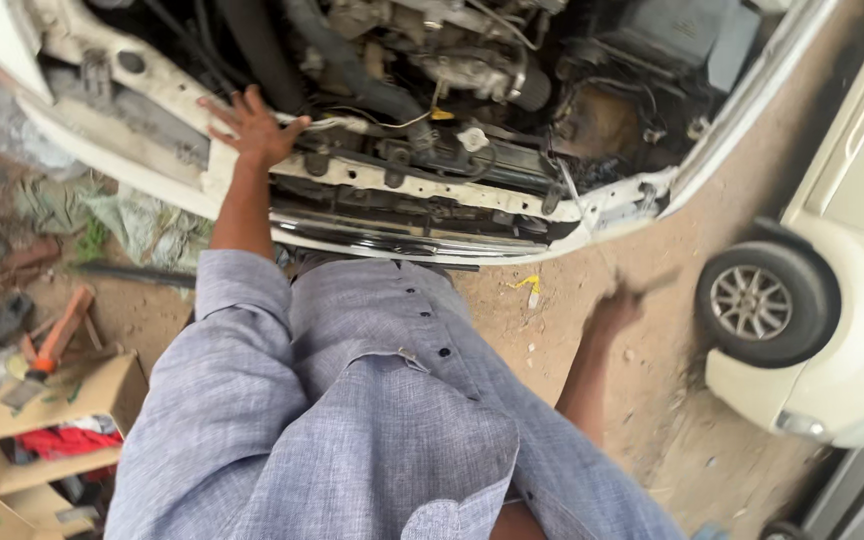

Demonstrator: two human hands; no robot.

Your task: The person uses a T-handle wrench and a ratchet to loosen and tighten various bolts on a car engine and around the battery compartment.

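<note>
Resting upper left: left hand (252, 128), fingers spread flat on white radiator support (422, 186) of open engine bay. Right hand (617, 305), centre-right, blurred over dirt ground (652, 400); finger state unclear.

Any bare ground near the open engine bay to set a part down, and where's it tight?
Bare dirt lies between the car's front bumper and the second car's wheel, around the blurred right hand. Left is crowded: cardboard box and debris. The engine bay, by the left hand, is packed with hoses and parts.
</note>
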